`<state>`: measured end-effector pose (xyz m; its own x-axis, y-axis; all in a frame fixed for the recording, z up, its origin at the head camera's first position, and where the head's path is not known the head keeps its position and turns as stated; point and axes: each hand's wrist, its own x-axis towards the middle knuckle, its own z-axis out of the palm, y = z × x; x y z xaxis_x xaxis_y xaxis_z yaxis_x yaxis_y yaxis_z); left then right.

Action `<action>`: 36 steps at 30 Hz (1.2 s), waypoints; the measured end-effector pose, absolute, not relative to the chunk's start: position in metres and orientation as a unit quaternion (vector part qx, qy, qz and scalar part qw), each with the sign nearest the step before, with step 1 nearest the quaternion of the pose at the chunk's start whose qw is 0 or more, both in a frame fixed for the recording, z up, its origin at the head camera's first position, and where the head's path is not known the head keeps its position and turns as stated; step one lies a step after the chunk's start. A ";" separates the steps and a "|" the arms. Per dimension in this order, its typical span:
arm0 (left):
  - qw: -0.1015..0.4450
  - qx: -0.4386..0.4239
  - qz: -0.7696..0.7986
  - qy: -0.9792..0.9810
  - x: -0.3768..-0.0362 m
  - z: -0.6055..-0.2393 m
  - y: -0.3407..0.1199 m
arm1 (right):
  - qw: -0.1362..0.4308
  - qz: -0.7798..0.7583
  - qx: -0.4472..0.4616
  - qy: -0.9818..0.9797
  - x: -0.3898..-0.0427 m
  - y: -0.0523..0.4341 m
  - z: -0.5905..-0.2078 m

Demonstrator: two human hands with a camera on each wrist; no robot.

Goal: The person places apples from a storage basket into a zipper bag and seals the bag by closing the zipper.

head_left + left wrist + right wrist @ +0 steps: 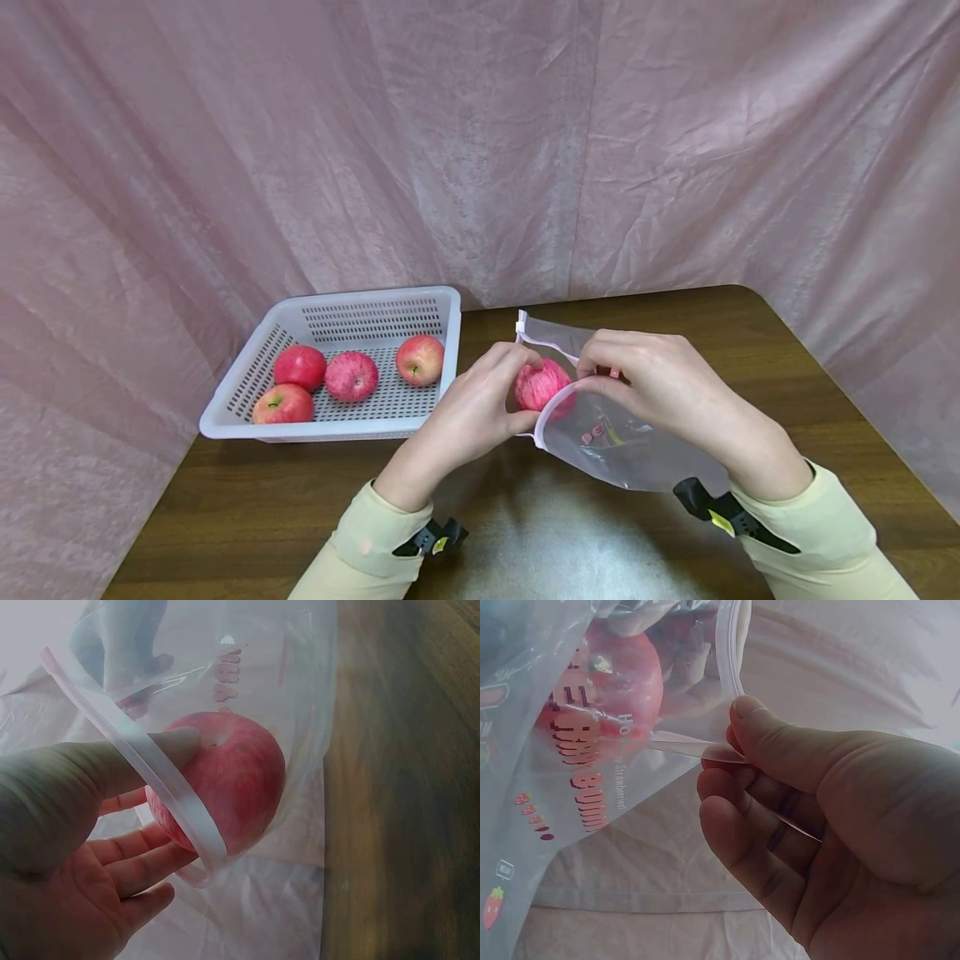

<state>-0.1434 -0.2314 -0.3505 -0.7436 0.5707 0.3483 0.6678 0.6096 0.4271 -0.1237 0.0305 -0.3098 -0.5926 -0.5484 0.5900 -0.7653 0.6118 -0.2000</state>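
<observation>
- The left hand (480,396) grips a red apple (542,385) between thumb and fingers at the mouth of a clear plastic bag (630,458).
- The gripped apple sits just inside the bag mouth; in the left wrist view, the thumb reaches past the rim band (142,754).
- The right hand (663,379) pinches the edge of the bag mouth between thumb and fingers.
- The bag mouth is spread and faces the basket side; a white slider (521,326) sits at its far corner.
- Red lettering (577,757) and small strawberry prints mark the bag.
- A white perforated basket (315,431) stands left of the bag, well apart from it, on a brown wooden table (247,492).
- The basket contains four apples: three grouped at its left and one apart (420,360) near its right wall.
- A pink curtain (480,167) hangs behind the table.
</observation>
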 end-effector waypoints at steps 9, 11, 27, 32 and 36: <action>0.087 -0.350 -0.268 -0.893 -0.143 -0.351 -0.231 | 0.245 0.221 0.378 -0.865 -0.124 0.031 -0.310; 0.085 -0.349 -0.269 -0.894 -0.143 -0.351 -0.231 | 0.245 0.222 0.377 -0.865 -0.124 0.031 -0.310; 0.070 -0.350 -0.270 -0.894 -0.143 -0.352 -0.233 | 0.229 0.225 0.368 -0.873 -0.121 0.032 -0.309; 0.069 -0.348 -0.274 -0.894 -0.144 -0.351 -0.233 | 0.222 0.220 0.364 -0.878 -0.122 0.033 -0.309; 0.073 -0.349 -0.273 -0.894 -0.144 -0.350 -0.234 | 0.225 0.219 0.365 -0.876 -0.123 0.034 -0.309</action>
<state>-0.1440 -0.2342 -0.3502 -0.7462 0.5833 0.3209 0.6631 0.6084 0.4361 -0.1227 0.0340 -0.3088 -0.6319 -0.5423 0.5537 -0.7389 0.6372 -0.2192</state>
